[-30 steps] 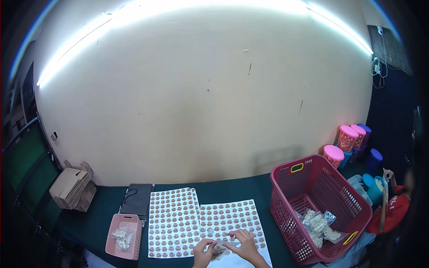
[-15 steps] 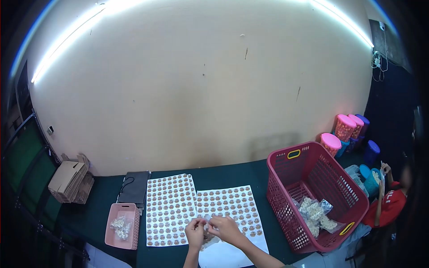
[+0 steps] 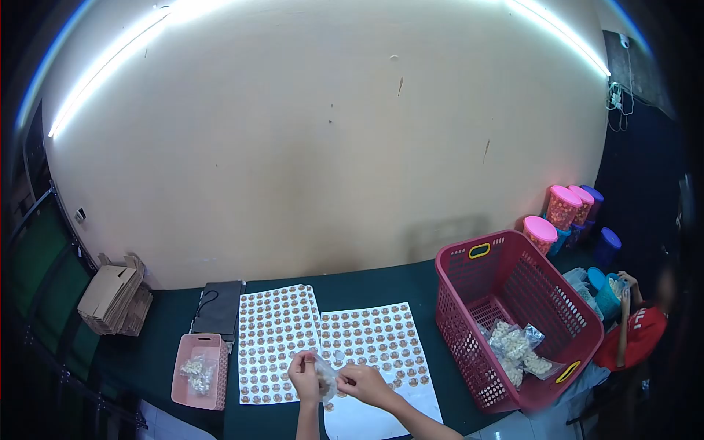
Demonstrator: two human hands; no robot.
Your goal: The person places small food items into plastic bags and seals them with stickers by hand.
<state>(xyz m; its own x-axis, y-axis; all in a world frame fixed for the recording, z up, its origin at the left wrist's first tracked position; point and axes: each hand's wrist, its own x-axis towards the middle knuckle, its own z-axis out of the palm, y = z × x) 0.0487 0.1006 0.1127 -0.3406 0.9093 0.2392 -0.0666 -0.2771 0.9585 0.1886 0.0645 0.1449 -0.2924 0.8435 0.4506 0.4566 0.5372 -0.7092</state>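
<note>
A small clear plastic bag [image 3: 327,379] with pale contents hangs between my hands, over the sticker sheets. My left hand [image 3: 306,376] is closed on its left side. On the other side, my right hand [image 3: 366,385] has its fingers pinched together at the bag's right edge. Under my hands lies a white sheet of round brown stickers [image 3: 370,334], its lower part bare of stickers. Another sticker sheet [image 3: 275,341], fully covered in rows, lies to the left and partly overlaps it.
A pink basket [image 3: 178,367] with bagged pale pieces stands left. A large maroon basket [image 3: 458,323] holding several filled bags [image 3: 513,348] stands right. Folded cardboard boxes [image 3: 114,293], a dark bag [image 3: 220,308] and lidded tubs [image 3: 563,209] are farther off. A person in red [image 3: 634,341] handles a blue tub [image 3: 609,299].
My left hand has moved left and up, tilting the bag and showing more of it. My right hand has shifted slightly down to the bag's right edge.
</note>
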